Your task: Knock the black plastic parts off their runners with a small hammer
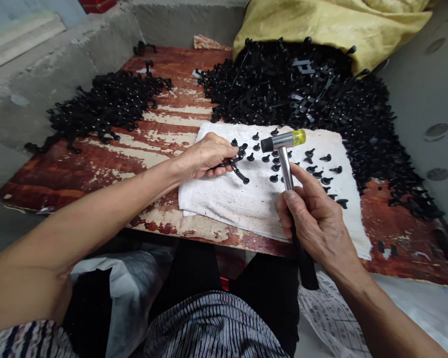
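Black plastic runner (pixel 239 171) and soft-faced mallet (pixel 282 141), both gripped.

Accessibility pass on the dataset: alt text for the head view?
Over a folded white towel, the right hand grips a yellow-and-black-tipped mallet and the left hand holds a black plastic runner of moulded parts. Loose black pieces dot the towel; heaps of them lie on a peeling red wooden board.

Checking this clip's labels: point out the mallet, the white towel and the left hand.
Mallet (pixel 283 141), head view, metal head.
White towel (pixel 224 204), head view, bare cloth.
Left hand (pixel 205 156), head view, back of hand.
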`<control>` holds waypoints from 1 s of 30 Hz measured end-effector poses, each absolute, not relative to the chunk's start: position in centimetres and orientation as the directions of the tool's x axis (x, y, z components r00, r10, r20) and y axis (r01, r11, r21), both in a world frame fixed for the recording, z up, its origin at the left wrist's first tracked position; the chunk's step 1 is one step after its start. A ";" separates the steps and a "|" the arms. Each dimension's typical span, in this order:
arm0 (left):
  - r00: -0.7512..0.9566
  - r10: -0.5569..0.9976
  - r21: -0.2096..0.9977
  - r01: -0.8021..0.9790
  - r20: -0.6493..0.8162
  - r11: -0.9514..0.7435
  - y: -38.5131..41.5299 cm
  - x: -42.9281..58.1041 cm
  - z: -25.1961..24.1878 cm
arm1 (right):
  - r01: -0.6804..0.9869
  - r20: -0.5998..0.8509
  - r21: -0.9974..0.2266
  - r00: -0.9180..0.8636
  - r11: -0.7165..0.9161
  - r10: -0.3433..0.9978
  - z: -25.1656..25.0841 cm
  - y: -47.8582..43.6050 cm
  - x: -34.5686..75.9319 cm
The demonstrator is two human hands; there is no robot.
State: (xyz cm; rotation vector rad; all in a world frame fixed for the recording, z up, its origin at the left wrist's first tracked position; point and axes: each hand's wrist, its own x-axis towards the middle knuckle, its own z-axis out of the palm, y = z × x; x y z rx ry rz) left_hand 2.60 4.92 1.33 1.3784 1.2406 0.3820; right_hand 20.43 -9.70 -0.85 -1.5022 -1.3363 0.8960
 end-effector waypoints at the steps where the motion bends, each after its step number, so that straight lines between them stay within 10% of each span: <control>1: 0.383 0.820 0.867 0.433 -0.426 0.248 4.9 2.6 1.3 | 0.331 0.047 -0.943 0.153 -0.006 0.987 -0.8 -9.7 20.4; 30: 0.401 0.814 0.869 0.436 -0.420 0.234 5.1 2.3 1.0 | 0.330 0.054 -0.944 0.160 -0.001 0.986 -0.9 -9.6 20.3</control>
